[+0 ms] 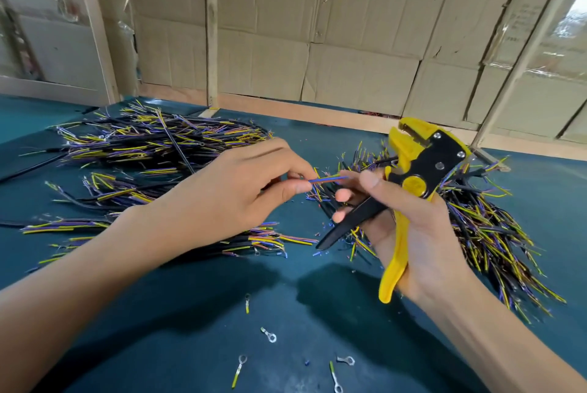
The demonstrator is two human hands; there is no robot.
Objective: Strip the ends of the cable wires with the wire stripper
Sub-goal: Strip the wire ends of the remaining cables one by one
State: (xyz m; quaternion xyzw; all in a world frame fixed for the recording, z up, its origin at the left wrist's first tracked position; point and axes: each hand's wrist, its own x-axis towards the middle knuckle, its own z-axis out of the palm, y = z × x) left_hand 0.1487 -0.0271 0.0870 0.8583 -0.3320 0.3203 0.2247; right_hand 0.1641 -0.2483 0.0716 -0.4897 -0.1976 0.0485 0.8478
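On the green worktop (190, 313), heaps of cut cable (152, 145) lay to both sides of us. Our right hand (422, 234) gripped the wire stripper (416, 176), handles spread, head pointing up and away. Our left hand (228, 189) pinched the wire ends (328, 179), their long axis running rightward toward the right fingers (344, 194), just below the stripper's open mouth.

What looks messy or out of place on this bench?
Loose ring terminals lie scattered on the green mat near the front, apart from the wire piles, and small snipped insulation bits litter the mat beneath the wire stripper.
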